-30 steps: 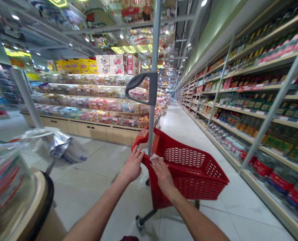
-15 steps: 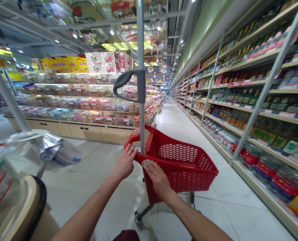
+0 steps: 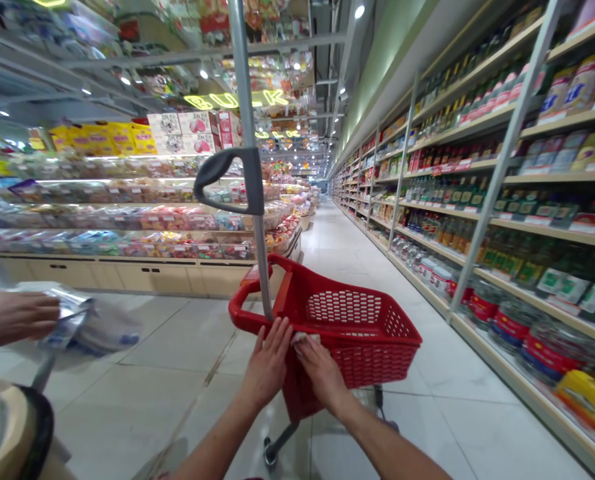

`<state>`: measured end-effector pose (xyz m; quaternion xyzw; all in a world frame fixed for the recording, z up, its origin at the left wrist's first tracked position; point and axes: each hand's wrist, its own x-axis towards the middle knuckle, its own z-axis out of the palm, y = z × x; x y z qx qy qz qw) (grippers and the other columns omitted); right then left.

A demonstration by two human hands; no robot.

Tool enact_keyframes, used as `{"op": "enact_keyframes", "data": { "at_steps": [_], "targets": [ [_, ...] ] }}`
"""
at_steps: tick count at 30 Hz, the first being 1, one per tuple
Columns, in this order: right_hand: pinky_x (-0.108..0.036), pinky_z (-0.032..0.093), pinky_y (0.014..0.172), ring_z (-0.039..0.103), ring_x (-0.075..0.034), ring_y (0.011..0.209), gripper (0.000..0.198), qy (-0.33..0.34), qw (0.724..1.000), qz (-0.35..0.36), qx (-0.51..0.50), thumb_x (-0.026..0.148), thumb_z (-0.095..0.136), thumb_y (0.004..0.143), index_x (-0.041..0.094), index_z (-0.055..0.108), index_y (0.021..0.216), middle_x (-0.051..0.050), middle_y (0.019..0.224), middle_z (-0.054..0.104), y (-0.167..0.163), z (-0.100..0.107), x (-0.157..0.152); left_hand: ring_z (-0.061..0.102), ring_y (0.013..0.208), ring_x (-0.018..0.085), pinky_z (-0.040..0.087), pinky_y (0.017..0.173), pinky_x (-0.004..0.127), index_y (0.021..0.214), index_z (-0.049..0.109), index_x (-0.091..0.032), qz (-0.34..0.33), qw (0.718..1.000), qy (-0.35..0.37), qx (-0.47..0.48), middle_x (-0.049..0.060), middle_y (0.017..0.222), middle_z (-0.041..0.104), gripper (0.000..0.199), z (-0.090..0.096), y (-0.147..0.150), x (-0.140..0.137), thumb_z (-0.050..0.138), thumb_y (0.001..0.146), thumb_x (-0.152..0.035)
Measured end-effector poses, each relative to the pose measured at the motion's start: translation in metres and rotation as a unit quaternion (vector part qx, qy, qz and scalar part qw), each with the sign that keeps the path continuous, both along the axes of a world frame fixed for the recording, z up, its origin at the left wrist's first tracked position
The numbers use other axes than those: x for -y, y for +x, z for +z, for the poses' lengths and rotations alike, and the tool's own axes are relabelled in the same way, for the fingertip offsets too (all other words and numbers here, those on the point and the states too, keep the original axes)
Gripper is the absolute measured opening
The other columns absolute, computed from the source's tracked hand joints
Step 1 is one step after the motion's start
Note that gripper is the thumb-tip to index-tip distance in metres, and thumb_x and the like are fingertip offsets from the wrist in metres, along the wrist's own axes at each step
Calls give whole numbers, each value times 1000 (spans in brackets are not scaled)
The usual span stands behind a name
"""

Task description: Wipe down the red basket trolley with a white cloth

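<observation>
A red plastic shopping cart [image 3: 367, 360] with perforated sides stands before me on small wheels. My left hand [image 3: 270, 360] lies on the cart's near rim with fingers stretched out and nothing in it. Just to its right, my right hand [image 3: 320, 370] presses a crumpled white cloth [image 3: 305, 338] against the same rim; part of the cloth is hidden under the fingers. A grey metal pole [image 3: 260, 260] rises from the cart beside its red handle [image 3: 242, 313]. Partway up the pole is a dark grey loop grip [image 3: 222, 180].
At the left edge, another person's hand [image 3: 22, 317] is over a shiny silver-and-white plastic package [image 3: 72, 320]. A beige rounded container [image 3: 7, 427] is below it. Bulk food displays [image 3: 142, 220] stand behind; bottle shelves [image 3: 467, 200] line the right, along a tiled floor [image 3: 187, 373].
My left hand has moved from the handle corner rightward along the rim, near my right hand. The view has shifted right, and another person's hand has appeared at left.
</observation>
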<state>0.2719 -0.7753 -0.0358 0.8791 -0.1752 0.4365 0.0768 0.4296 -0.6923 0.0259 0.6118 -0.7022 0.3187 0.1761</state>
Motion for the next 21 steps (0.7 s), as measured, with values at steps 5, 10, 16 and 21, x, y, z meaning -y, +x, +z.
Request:
{"op": "enact_keyframes", "data": {
  "at_steps": [5, 10, 16, 21],
  "targets": [
    [-35, 42, 95, 40, -15, 119, 38, 6, 1000, -9, -6, 10, 33, 86, 24, 53, 116, -2, 113, 59, -21, -20, 5, 22, 129, 19, 13, 107, 43, 130, 32, -14, 11, 1000, 24, -1, 6, 139, 30, 60, -3, -16, 13, 37, 70, -10],
    [-41, 37, 99, 33, -17, 124, 40, -4, 999, -42, 22, 6, 34, 84, 17, 51, 118, -7, 119, 55, -44, -14, 22, 28, 126, 22, 15, 107, 43, 126, 40, -12, 18, 998, 66, -11, 10, 132, 40, 55, 3, -29, 38, 38, 71, -12],
    [-38, 44, 92, 39, -18, 120, 37, 17, 996, -83, 28, 6, 38, 82, 20, 57, 111, -6, 113, 59, -88, -44, 28, 30, 125, 24, 15, 106, 44, 124, 43, -10, 7, 993, 113, -13, 11, 131, 41, 52, -8, -52, 59, 38, 72, -14],
    [-40, 41, 96, 35, -17, 122, 39, 37, 990, -128, 41, 7, 36, 83, 21, 55, 113, -5, 115, 58, -115, -52, 43, 34, 123, 25, 16, 105, 45, 124, 43, -10, -19, 993, 112, -17, 11, 130, 44, 50, -15, -72, 73, 36, 74, -14]
  ]
}}
